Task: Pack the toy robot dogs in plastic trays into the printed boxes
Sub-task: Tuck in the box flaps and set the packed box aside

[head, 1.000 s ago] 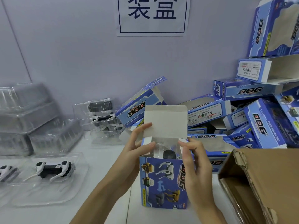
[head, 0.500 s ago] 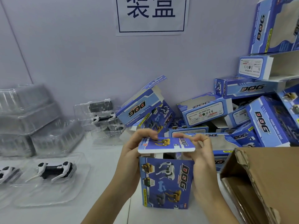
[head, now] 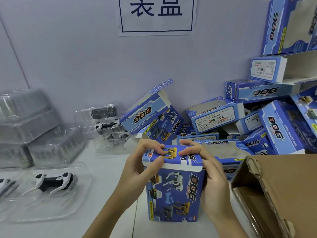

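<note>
A blue printed box stands upright on the white table in front of me. Its top flap is folded down, with the tuck edge still showing along the front. My left hand grips the box's upper left corner, fingers curled over the flap and thumb on the front edge. My right hand holds the upper right side, fingers pressing on the flap. At the left, a black and white toy robot dog lies in a clear plastic tray. Whatever the box holds is hidden.
A heap of blue printed boxes, some open, is piled against the wall at the right. An open brown carton sits at the near right. Stacks of clear trays stand at the left, and more trayed dogs behind.
The top flap stood open upright, then came down over the opening. Both hands have moved onto the flap and now press it shut.
</note>
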{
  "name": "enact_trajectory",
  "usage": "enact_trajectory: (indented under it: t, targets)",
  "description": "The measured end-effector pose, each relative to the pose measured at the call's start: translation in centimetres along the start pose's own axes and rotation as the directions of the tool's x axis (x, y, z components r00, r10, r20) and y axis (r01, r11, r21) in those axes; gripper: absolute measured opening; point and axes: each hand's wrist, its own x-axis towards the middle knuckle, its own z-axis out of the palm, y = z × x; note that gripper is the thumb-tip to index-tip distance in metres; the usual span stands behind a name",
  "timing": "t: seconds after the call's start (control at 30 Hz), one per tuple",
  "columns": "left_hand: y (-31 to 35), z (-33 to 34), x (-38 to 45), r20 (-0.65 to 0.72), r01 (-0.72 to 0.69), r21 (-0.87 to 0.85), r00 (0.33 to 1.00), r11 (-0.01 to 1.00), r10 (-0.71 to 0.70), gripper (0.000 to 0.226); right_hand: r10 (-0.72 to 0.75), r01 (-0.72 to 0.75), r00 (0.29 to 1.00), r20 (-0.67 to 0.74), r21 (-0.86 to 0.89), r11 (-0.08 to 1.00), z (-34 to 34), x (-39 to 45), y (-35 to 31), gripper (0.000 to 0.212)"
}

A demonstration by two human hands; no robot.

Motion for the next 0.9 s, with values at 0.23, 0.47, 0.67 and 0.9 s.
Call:
enact_trajectory:
  t: [0.23, 0.47, 0.67, 0.9]
  targets:
    - [0.4, 0.4, 0.0, -0.094, -0.004, 0.081, 0.996, 0.997, 0.011, 0.029, -0.041, 0.052, 0.997, 0.061, -0.194, 0.980, 0.1, -0.2, -0.2, 0.038]
    - [1.0, 0.2, 0.2, -0.052, -0.010, 0.045, 0.999, 0.999, 0.013, 0.038, -0.159, 0.153, 0.987, 0.013, -0.347, 0.925, 1.4, -0.4, -0.1, 0.030]
    - [1.1, -0.2, 0.3, 0.032, 0.011, -0.018, 0.999, 1.000, -0.010, 0.029, -0.144, 0.148, 0.989, 0.036, -0.319, 0.936, 1.0, -0.6, -0.3, 0.029]
    - [1.1, -0.2, 0.2, 0.032, 0.018, -0.039, 0.999, 0.999, -0.017, 0.030, -0.099, 0.088, 0.995, -0.022, -0.286, 0.954, 1.1, -0.6, 0.1, 0.031]
